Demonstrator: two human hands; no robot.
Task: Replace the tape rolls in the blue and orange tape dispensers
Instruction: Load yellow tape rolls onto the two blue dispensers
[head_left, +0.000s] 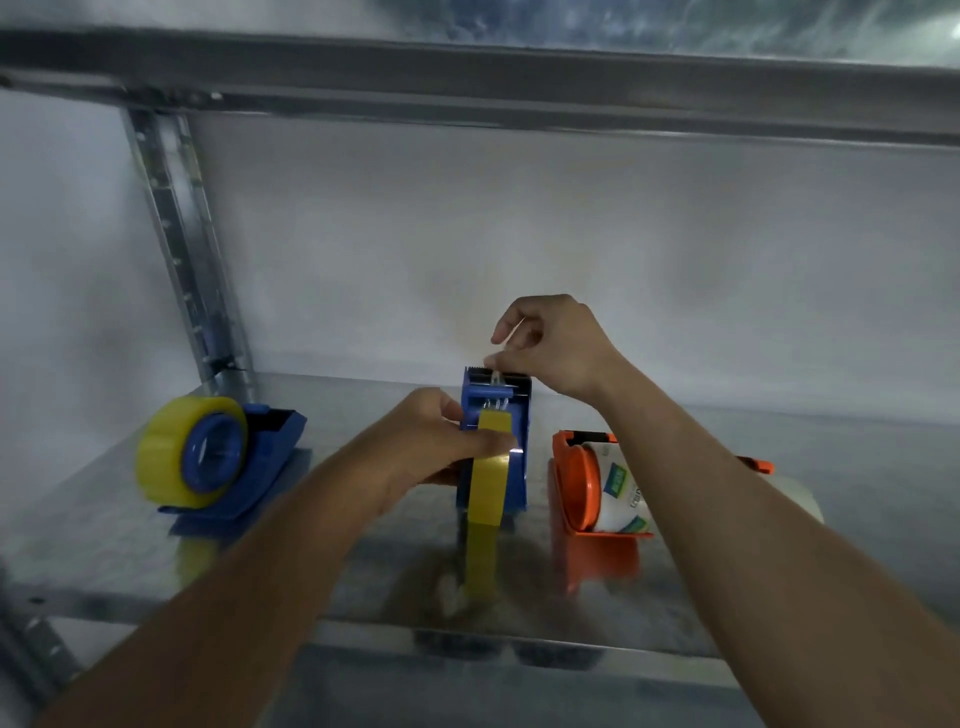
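A blue tape dispenser stands in the middle of the metal shelf with a yellow tape roll mounted in it, seen edge-on. My left hand grips the dispenser and roll from the left, thumb across the roll. My right hand pinches the clear tape end just above the dispenser's serrated cutter. An orange dispenser stands to the right and holds a wrapped white roll. A second blue dispenser with a yellow roll sits at the left.
The shiny metal shelf has a front lip near me. A perforated steel upright rises at the back left and a shelf beam crosses overhead. A pale rounded object lies behind my right forearm.
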